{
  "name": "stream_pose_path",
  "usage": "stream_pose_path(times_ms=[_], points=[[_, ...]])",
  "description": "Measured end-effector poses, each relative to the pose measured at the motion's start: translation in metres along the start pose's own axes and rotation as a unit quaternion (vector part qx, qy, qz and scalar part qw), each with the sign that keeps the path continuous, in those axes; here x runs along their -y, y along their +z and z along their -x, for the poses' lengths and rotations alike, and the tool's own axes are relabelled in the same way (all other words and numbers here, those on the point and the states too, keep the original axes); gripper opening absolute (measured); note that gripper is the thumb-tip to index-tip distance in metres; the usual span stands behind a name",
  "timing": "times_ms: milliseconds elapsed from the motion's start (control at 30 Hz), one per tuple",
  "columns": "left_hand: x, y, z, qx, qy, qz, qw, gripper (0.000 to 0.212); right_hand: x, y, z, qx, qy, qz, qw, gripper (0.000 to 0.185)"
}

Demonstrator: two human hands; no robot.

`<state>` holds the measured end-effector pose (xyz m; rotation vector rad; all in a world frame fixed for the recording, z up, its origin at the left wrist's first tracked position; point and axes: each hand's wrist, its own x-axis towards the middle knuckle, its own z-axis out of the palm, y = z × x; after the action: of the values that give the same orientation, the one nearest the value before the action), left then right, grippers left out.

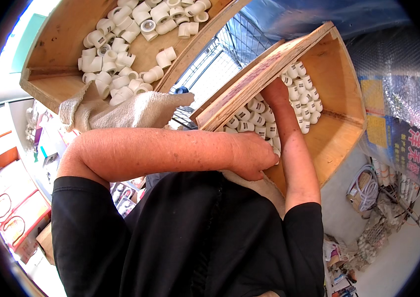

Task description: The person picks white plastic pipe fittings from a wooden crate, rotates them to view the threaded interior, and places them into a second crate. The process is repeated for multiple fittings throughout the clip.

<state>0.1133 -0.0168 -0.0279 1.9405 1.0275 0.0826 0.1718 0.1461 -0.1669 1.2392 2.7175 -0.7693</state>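
In the right wooden box (334, 135) white plastic pipe fittings (256, 118), which look like end caps or short couplings, stand in close rows. My left hand (256, 156) is at the box's near edge, its fingertips against the fittings there; whether it grips one is hidden. Deeper in the same box, my right hand (275, 91) reaches down among the fittings beside the wooden side panel (265, 74). Its fingers are out of sight. A second wooden box (61, 41) at the upper left holds loose white pipe elbows (120, 59), some with metal inserts.
A beige cloth (132, 111) drapes over the left box's near edge. Between the boxes is a wire rack (228, 44). Clear plastic wrap (395, 92) covers goods at the right, above a coiled hose (365, 187). Cartons (17, 200) stand at the lower left.
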Motion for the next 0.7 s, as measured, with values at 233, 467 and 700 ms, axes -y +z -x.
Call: stream_pose_path(times_ms=[233, 467, 700], points=[[0.002, 0.001, 0.0, 0.002, 0.0, 0.003, 1.0, 0.029, 0.009, 0.0, 0.004, 0.03, 0.029, 0.012, 0.999, 0.044], [0.001, 0.001, 0.001, -0.004, 0.0, 0.008, 1.0, 0.028, 0.007, -0.014, 0.013, 0.033, 0.046, -0.074, 0.996, 0.029], [0.002, 0.002, 0.002, -0.012, 0.008, 0.005, 1.0, 0.028, 0.005, -0.014, 0.018, -0.016, 0.04, -0.038, 0.998, 0.033]])
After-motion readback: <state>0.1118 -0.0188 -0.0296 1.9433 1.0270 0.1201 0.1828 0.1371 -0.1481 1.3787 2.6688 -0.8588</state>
